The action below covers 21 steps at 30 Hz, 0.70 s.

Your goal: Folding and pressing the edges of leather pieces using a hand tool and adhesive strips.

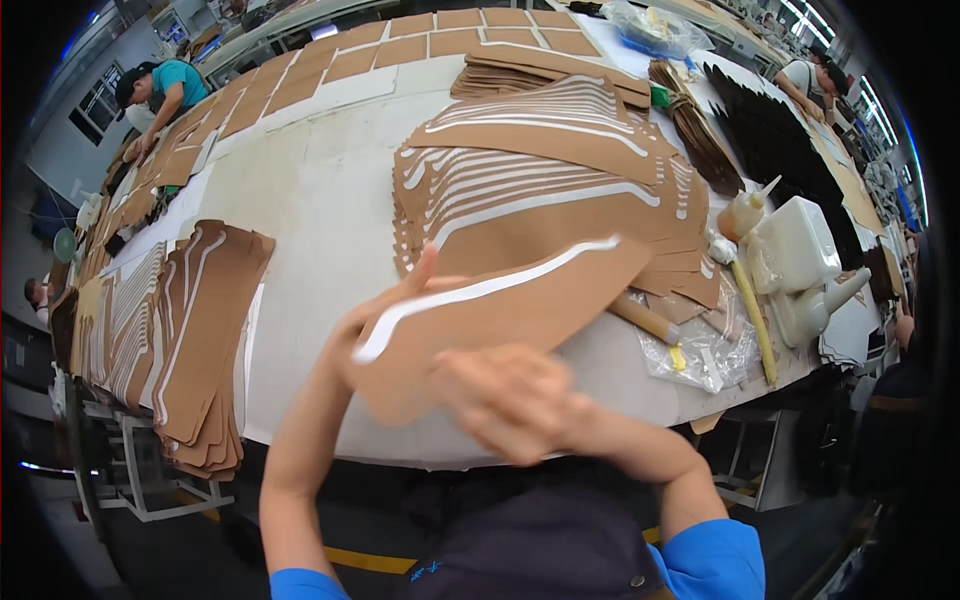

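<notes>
A brown pattern piece with a curved white strip along its upper edge is held up above the near middle of the work surface. My left hand grips it from behind at the left end, with a finger sticking up past the top edge. My right hand is blurred in front of the piece's lower edge, its fingers curled; whether they hold anything is hard to make out. Behind lies a fanned stack of similar strip-edged pieces.
More stacked pieces lie at left. A white jug, glue bottle, yellow rod and plastic bag crowd the right, beside black pieces. Rows of brown pieces line the far edge. Co-workers work nearby.
</notes>
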Each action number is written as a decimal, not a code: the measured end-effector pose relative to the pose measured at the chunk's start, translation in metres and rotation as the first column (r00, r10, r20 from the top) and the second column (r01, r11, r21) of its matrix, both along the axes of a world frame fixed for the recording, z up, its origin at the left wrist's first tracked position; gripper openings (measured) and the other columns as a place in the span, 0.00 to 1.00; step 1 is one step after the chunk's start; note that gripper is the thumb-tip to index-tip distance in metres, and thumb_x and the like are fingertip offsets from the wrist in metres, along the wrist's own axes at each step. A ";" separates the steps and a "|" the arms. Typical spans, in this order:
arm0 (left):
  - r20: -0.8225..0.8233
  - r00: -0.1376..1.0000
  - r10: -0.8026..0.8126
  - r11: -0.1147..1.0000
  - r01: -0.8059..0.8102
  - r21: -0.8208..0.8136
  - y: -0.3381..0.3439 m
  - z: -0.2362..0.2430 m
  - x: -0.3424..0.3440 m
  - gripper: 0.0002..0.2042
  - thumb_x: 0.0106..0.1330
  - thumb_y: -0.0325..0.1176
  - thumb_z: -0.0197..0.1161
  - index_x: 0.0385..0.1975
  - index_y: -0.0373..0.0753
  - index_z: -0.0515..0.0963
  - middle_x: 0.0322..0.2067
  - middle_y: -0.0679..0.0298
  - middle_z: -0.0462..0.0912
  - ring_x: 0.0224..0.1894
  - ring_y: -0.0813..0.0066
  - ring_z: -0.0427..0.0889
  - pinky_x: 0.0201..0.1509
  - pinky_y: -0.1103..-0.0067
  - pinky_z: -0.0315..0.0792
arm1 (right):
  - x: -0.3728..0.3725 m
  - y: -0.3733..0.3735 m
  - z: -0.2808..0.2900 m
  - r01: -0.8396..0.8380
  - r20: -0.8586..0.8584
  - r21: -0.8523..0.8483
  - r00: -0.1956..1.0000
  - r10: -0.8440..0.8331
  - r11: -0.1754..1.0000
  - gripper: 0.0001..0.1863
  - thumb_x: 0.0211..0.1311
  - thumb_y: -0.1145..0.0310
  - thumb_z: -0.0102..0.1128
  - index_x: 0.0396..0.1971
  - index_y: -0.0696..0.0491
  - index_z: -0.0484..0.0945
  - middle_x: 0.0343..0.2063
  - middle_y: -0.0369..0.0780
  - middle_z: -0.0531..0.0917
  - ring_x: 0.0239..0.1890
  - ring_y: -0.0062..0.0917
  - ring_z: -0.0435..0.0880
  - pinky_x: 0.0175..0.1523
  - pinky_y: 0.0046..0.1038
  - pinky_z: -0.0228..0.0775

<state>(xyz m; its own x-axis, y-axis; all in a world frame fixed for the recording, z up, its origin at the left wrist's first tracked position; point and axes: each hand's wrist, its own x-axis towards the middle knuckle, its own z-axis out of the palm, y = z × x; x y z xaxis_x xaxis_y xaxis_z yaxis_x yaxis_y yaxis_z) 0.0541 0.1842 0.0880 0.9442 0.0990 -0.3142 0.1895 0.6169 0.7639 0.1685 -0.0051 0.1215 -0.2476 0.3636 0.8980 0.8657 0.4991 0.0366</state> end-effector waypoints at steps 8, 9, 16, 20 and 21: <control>-0.318 0.919 -0.235 0.825 0.361 0.435 0.029 -0.023 -0.132 0.21 0.76 0.29 0.66 0.67 0.38 0.78 0.37 0.68 0.89 0.38 0.82 0.84 0.47 0.80 0.79 | -0.035 0.053 -0.061 -0.248 -0.211 -0.474 0.964 0.164 0.845 0.22 0.61 0.55 0.72 0.47 0.54 0.80 0.50 0.45 0.81 0.60 0.43 0.78 0.64 0.49 0.65; -0.366 0.910 -0.194 0.776 0.371 0.510 0.023 -0.018 -0.140 0.19 0.76 0.29 0.65 0.65 0.37 0.80 0.38 0.67 0.89 0.38 0.82 0.84 0.46 0.80 0.79 | -0.008 0.066 -0.070 -0.216 -0.209 -0.540 0.971 0.119 0.813 0.23 0.61 0.55 0.73 0.51 0.53 0.81 0.51 0.45 0.82 0.60 0.42 0.78 0.65 0.49 0.63; -0.302 0.929 0.214 0.395 0.200 0.896 0.025 -0.013 -0.173 0.12 0.71 0.26 0.64 0.51 0.34 0.86 0.35 0.58 0.91 0.37 0.72 0.88 0.48 0.75 0.81 | 0.108 0.033 -0.082 -0.248 -0.293 -0.932 0.945 -0.145 0.263 0.23 0.60 0.56 0.74 0.53 0.50 0.86 0.39 0.36 0.85 0.51 0.31 0.80 0.61 0.36 0.64; -0.340 0.919 0.197 0.340 0.261 0.903 0.028 -0.010 -0.142 0.13 0.71 0.31 0.66 0.51 0.34 0.85 0.35 0.55 0.91 0.36 0.70 0.89 0.47 0.74 0.82 | 0.096 -0.004 -0.091 -0.159 -0.277 -0.895 0.930 -0.241 0.417 0.26 0.55 0.66 0.77 0.55 0.53 0.83 0.46 0.41 0.80 0.53 0.38 0.77 0.62 0.39 0.68; -0.368 0.922 0.122 0.387 0.297 0.873 0.025 -0.007 -0.129 0.15 0.72 0.34 0.67 0.52 0.34 0.84 0.35 0.54 0.91 0.36 0.70 0.89 0.47 0.74 0.82 | 0.091 -0.006 -0.092 -0.093 -0.270 -0.849 0.922 -0.276 0.520 0.27 0.54 0.69 0.77 0.56 0.54 0.82 0.50 0.42 0.79 0.54 0.40 0.77 0.63 0.40 0.68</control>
<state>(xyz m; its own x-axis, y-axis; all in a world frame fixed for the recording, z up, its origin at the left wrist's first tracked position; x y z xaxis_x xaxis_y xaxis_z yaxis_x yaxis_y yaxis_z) -0.0752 0.2089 0.0807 0.8215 0.4409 -0.3615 0.5483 -0.4366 0.7133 0.2598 -0.0114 0.0296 0.0742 0.9834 0.1655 0.7658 0.0502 -0.6411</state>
